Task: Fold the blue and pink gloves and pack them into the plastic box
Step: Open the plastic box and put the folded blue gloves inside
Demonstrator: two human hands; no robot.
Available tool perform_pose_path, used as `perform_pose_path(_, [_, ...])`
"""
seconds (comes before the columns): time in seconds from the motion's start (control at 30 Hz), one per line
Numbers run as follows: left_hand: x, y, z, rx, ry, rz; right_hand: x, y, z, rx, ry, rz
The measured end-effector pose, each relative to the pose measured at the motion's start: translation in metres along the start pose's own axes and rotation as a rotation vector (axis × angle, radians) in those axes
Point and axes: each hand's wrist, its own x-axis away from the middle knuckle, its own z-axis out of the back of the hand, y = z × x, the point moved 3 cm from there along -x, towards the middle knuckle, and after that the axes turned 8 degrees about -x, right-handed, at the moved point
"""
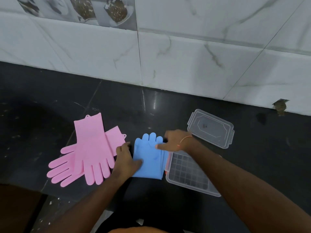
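Head view: both hands press the folded blue rubber gloves [148, 158], left hand [126, 161] flat, right hand [173, 142] apparently spread, clear rectangular plastic box [188, 185] just right, nearer the right hand.

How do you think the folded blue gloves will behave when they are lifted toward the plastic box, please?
The blue gloves look like soft rubbery sheet, so they would probably flop and spring open once the left hand and right hand stop pressing. They seem light, and probably grippy rather than slippery on the dark counter.
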Motion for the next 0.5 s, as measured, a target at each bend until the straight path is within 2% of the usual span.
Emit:
perform_pose_path(0.07, [-0.001,0.001,0.001,0.067,-0.01,-0.026,-0.003,-0.02,-0.009,0.087,-0.09,-0.058])
perform_pose_path(0.13, [-0.002,0.002,0.0,0.171,-0.039,-0.042,-0.006,-0.034,-0.014,0.129,-0.097,-0.086])
perform_pose_path(0.23, [0.001,0.0,0.003,0.316,-0.123,-0.02,-0.009,-0.046,-0.016,0.042,-0.081,-0.108])
perform_pose_path(0.4, [0.003,-0.006,0.014,0.654,-0.264,0.045,0.0,-0.059,-0.003,-0.226,0.042,0.052])
perform_pose_path(0.5, [0.002,-0.002,0.026,0.826,-0.291,0.014,0.008,-0.068,0.012,-0.355,0.137,0.168])
